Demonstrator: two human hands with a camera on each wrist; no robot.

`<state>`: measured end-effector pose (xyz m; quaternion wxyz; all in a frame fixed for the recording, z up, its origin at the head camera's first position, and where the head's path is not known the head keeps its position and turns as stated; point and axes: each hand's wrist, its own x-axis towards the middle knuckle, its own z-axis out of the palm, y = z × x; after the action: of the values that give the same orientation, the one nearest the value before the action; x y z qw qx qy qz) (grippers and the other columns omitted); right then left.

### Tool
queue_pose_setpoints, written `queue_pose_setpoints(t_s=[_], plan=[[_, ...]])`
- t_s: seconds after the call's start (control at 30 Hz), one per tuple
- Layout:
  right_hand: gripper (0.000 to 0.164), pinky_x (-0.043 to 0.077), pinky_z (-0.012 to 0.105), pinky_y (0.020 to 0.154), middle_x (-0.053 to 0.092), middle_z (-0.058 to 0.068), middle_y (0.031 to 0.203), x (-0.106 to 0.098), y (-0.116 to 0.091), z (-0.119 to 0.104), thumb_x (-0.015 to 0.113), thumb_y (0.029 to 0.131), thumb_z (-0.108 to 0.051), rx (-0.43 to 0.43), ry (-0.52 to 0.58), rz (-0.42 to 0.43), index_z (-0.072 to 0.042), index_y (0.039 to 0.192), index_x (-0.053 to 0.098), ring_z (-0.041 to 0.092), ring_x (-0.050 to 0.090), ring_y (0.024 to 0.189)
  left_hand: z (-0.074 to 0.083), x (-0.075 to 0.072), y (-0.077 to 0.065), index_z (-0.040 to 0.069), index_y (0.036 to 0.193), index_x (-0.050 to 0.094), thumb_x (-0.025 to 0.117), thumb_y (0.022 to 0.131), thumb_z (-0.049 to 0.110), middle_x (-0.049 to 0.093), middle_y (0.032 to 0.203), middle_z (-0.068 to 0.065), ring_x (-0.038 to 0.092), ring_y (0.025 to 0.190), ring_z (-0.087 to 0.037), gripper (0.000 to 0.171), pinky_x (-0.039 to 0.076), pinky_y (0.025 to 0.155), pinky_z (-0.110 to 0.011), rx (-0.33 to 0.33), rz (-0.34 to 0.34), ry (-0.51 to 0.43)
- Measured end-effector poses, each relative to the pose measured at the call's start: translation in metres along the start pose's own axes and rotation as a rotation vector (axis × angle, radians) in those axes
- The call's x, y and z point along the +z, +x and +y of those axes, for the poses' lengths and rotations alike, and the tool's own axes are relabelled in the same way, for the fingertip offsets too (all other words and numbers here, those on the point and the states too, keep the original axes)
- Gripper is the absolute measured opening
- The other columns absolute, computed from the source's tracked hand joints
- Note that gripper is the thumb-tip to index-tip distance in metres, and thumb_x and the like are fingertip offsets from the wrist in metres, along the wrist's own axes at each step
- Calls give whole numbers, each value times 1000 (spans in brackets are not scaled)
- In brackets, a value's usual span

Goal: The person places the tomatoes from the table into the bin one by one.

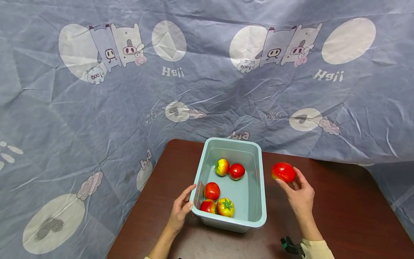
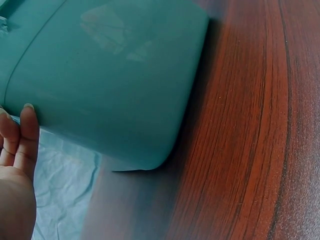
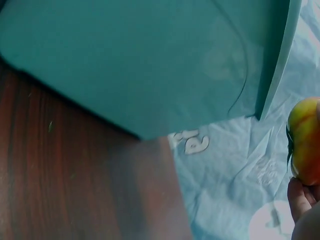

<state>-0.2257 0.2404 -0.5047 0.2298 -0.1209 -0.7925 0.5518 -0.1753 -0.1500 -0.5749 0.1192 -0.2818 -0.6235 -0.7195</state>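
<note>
A light blue-green plastic bin [image 1: 249, 201] stands on the table with several red and yellow tomatoes inside. Two of them, a yellow-red tomato [image 1: 222, 167] and a red tomato [image 1: 237, 171], lie toward the far end. Near the front left corner sit a red tomato [image 1: 212, 191], another red one [image 1: 208, 206] and a yellow one with a green calyx [image 1: 225, 207]. My left hand [image 1: 179, 210] grips the bin's left rim near that corner. To the right of the bin, my right hand [image 1: 301, 196] holds up a tomato [image 3: 305, 142] between thumb and fingers.
The dark brown wooden table [image 1: 349, 205] extends on both sides of the bin. A grey-blue printed cloth [image 1: 207, 79] hangs behind the table and down its left side. On the right wrist is a dark band [image 1: 292, 246].
</note>
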Motion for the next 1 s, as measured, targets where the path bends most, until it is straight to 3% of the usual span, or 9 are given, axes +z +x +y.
queue_pose_setpoints(t_s=[0.13, 0.23, 0.6, 0.8, 1.0], plan=[[73, 47, 7, 80, 58, 12, 135, 6, -5, -14, 83, 75, -14, -67, 31, -13, -20, 141, 53, -2, 61, 103, 0, 0, 0, -11, 142, 37, 39, 88, -3, 65, 115, -2, 59, 73, -5, 54, 48, 45, -30, 2, 0, -7], [74, 48, 8, 80, 59, 12, 134, 11, -8, -21, 84, 73, -10, -106, 71, -35, -19, 140, 53, -9, 58, 99, 0, 0, 1, -10, 142, 37, 39, 89, -2, 64, 118, -3, 59, 75, -6, 54, 47, 46, -33, -2, 2, -5], [77, 47, 6, 83, 58, 11, 135, 27, -24, -22, 83, 71, -2, -156, 152, -120, -17, 140, 53, -8, 59, 99, 2, 1, -2, -11, 142, 37, 39, 89, -3, 64, 117, -3, 58, 72, -5, 54, 47, 45, -31, -4, 4, -1], [77, 49, 8, 82, 56, 11, 139, 30, -28, -25, 82, 72, 0, -183, 196, -204, -18, 141, 52, -7, 61, 100, 2, 1, -1, -11, 142, 37, 39, 88, -4, 65, 115, -2, 56, 65, -13, 54, 47, 45, -31, -8, 5, 0], [80, 49, 10, 85, 55, 11, 140, 31, -29, -25, 81, 72, 2, -218, 221, -244, -19, 142, 50, -5, 62, 102, 1, 1, -1, -10, 142, 37, 40, 88, -2, 64, 121, -4, 59, 76, -5, 54, 47, 46, -30, -10, 8, -8]])
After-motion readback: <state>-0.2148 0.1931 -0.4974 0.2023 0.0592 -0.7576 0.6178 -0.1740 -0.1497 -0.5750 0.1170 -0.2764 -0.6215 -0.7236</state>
